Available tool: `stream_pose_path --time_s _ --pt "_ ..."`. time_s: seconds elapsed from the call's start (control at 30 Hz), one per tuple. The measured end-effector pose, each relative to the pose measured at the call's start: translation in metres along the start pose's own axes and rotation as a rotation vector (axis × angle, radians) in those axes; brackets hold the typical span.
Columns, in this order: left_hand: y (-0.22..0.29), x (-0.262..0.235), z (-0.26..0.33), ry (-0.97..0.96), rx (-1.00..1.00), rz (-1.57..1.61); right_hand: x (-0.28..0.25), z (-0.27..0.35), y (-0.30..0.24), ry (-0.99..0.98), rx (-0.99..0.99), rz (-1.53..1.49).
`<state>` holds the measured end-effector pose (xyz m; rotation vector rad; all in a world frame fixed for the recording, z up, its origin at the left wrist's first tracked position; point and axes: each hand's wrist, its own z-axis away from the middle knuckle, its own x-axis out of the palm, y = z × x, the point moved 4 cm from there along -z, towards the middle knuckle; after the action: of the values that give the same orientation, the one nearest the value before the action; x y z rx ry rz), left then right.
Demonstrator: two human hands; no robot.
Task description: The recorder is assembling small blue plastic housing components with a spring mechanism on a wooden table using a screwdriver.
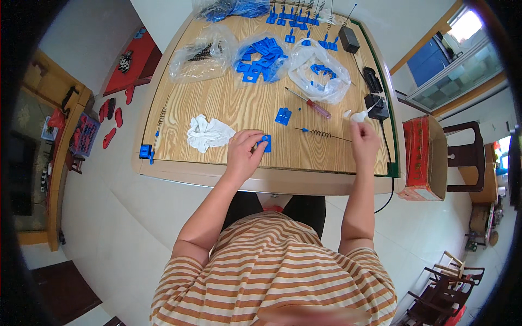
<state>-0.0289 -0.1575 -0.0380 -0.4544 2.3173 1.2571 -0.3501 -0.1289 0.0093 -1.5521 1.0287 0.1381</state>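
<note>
A small blue plastic bracket (265, 143) sits near the wooden table's (217, 114) front edge, pinned under the left hand's (243, 152) curled fingertips to steady it. The right hand (364, 142), fingers pinched narrow and apparently empty, hovers just beyond the spring-tipped rod (322, 133), within reach.

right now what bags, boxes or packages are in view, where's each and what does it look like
Clear plastic bag, far left of the table: crumpled, dark springs inside.
Clear bag of blue parts, far middle: square blue plastic pieces.
White-clear bag, far right: few blue pieces inside.
Red box, right beside the table: rectangular, gold print.
</note>
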Motion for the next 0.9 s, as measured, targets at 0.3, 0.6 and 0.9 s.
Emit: stream_pose_path --time_s 0.3,0.6,0.9 --pt "-0.001 0.003 0.002 0.053 0.002 0.024 -0.02 -0.019 0.069 0.266 0.0 0.015" --pt "0.002 0.001 0.001 0.028 0.018 0.029 0.005 -0.035 0.097 0.039 0.052 -0.169" --pt "-0.001 0.002 0.004 0.027 0.018 0.055 0.006 -0.034 0.085 -0.002 0.092 -0.19"
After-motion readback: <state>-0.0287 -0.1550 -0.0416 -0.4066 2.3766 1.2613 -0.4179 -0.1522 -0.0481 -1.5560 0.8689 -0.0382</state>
